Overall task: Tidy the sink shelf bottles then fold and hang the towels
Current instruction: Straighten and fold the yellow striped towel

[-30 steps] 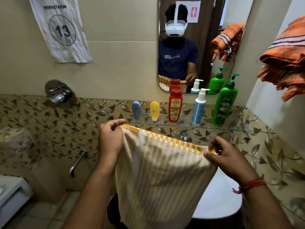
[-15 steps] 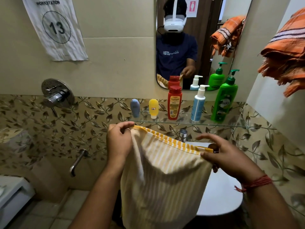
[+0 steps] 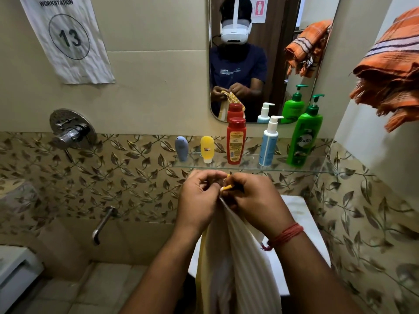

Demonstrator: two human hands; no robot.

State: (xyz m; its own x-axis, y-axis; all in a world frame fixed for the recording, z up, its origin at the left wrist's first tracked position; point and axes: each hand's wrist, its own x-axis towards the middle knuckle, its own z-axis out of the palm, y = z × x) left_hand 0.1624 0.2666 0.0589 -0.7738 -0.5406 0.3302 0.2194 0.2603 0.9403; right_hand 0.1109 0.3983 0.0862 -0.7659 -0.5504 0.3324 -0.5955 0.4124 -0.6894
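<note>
Left hand [image 3: 199,200] and right hand [image 3: 254,200] pinch the towel [image 3: 238,257] corners together; it hangs below, soft and light, best held by its edge.

This was a bathroom. A mirror [image 3: 260,64] hung on the tiled wall, with a glass shelf [image 3: 249,165] of toiletry bottles just below it. A shower mixer [image 3: 71,130] and spout [image 3: 103,224] sat well to the mirror's left, and a white basin [image 3: 303,223] lay below the shelf.
</note>
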